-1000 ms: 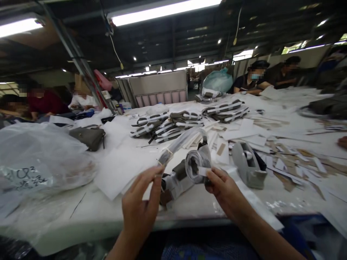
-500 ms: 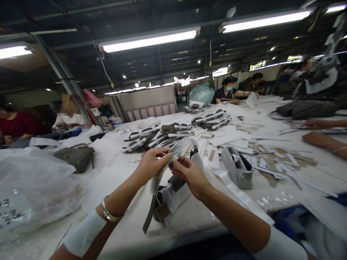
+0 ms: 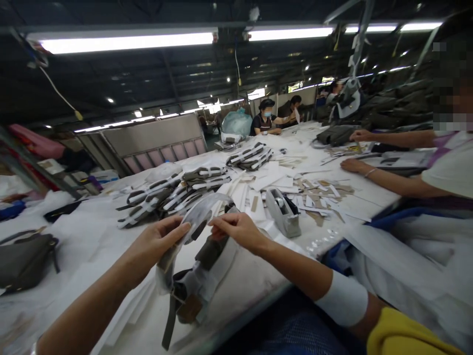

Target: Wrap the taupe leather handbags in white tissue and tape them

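My left hand (image 3: 166, 241) pinches a grey-green bag strap (image 3: 166, 270) sleeved in thin translucent wrapping, which arches up in front of me. At the strap's upper right, my right hand (image 3: 240, 230) has its thumb and fingertips pressed together; whatever is between them is too small to make out. Below both hands lies the rest of the folded strap bundle (image 3: 209, 251), partly covered in white wrapping. A brown tag (image 3: 190, 308) and a loose dark strap end (image 3: 170, 323) hang at its near end. A grey tape dispenser (image 3: 284, 217) stands right of my right hand.
Wrapped straps (image 3: 177, 190) are piled beyond my hands. Paper and cardboard scraps (image 3: 321, 197) spread behind the dispenser. A grey-green bag (image 3: 25, 259) lies at left. One co-worker's hands (image 3: 356, 165) rest on the table at right; another person (image 3: 266, 121) sits across.
My view has swung right, so the table contents shift left. My hands have moved apart, the right one drawing away from the left along the wrapped strap.
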Demonstrator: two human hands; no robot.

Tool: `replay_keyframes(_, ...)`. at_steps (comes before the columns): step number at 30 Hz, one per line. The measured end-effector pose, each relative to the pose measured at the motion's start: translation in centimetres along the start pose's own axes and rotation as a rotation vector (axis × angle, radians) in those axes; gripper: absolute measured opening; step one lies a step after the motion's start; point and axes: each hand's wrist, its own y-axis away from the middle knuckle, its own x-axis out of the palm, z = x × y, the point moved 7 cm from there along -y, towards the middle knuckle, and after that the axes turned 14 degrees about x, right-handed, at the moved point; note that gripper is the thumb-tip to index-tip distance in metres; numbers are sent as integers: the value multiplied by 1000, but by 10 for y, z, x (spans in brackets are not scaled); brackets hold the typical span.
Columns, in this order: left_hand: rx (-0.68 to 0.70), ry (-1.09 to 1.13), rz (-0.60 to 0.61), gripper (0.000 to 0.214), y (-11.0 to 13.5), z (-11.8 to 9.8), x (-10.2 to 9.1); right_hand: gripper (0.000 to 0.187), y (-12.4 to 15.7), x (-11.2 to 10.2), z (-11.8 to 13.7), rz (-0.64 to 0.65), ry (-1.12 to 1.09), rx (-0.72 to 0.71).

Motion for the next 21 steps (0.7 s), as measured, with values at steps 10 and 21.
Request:
replay_keyframes(10,-41,321,-284,56,3,8,14,27,-90,-187,-75,-582,918,391)
replay_keyframes(21,-68,304,-292,66,5,15,18,35,-124,-199,-113,-609,1191,658)
